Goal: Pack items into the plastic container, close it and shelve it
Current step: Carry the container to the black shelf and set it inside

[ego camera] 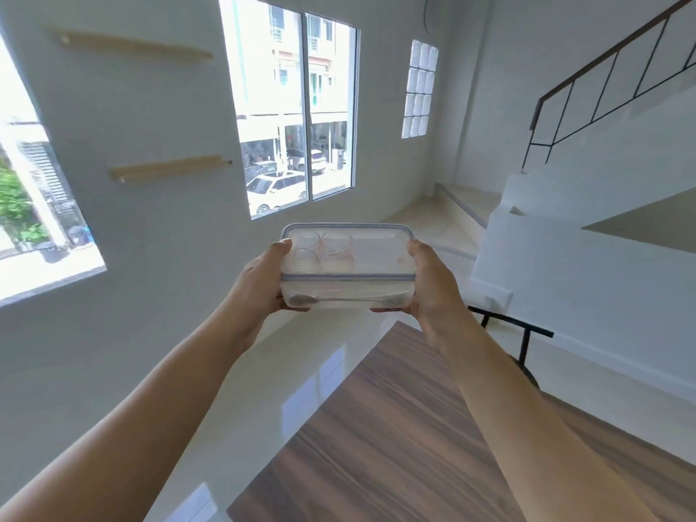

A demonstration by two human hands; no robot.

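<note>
Both hands are holding the plastic container out in front of the person at arm's length, clear of the desk, whose wood-grain top is lying below and nearer the camera. The left hand is gripping the container's left end, thumb lying over the lid edge and fingers curling beneath the base. The right hand is gripping the right end in the same manner, thumb on top and fingers wrapping under. The container is sitting roughly level between them. Its lid, clear with a blue-grey rim, is sitting on top of the tub. Through the lid, round clear items with faint reddish markings are showing in the left half; what they are cannot be told. A pale elongated item is lying along the near bottom edge, its kind likewise unclear through the plastic. Two light wooden wall shelves are standing on the white wall beyond and to the left: the lower shelf above and left of the container, and the upper shelf higher still. The container is well apart from both. A window is standing directly behind the container, and a staircase with a dark railing is rising at right.
</note>
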